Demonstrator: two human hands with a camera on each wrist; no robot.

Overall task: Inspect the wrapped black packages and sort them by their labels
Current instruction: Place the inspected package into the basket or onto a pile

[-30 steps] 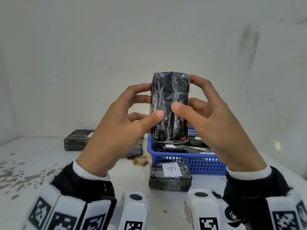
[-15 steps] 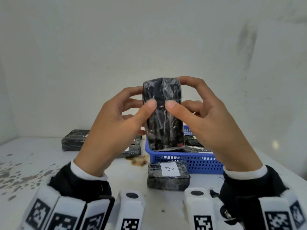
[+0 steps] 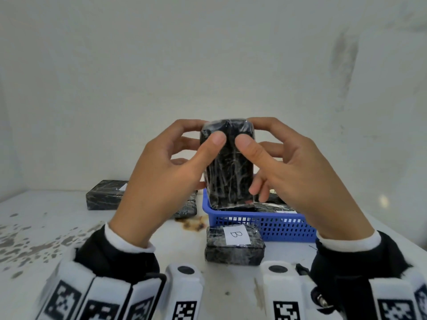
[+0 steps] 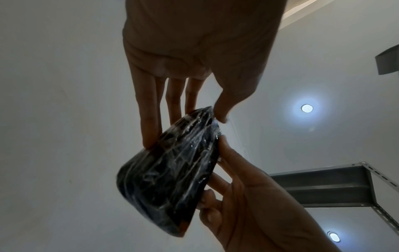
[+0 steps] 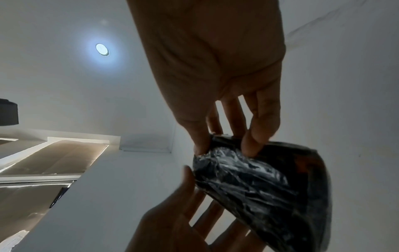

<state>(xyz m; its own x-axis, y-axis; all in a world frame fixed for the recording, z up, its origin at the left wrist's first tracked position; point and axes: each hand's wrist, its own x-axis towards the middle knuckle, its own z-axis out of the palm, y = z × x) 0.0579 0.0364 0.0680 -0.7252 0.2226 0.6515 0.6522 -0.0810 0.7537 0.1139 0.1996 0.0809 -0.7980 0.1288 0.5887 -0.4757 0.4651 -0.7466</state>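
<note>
Two hands hold a wrapped black package (image 3: 227,167) upright at the centre of the head view, above a white table (image 3: 57,227). The left hand (image 3: 161,179) grips its left side, thumb pressed on the near face and fingers curled behind; the right hand (image 3: 295,181) mirrors that grip on the right side. Both thumbs meet near the package's upper end. No label shows on the face turned to the camera. Just below, a blue basket (image 3: 277,225) holds more wrapped packages. In front of the basket, lower centre, lies a package marked B (image 3: 234,245). Another wrapped package (image 3: 104,195) sits at middle left, partly hidden behind the left hand.
</note>
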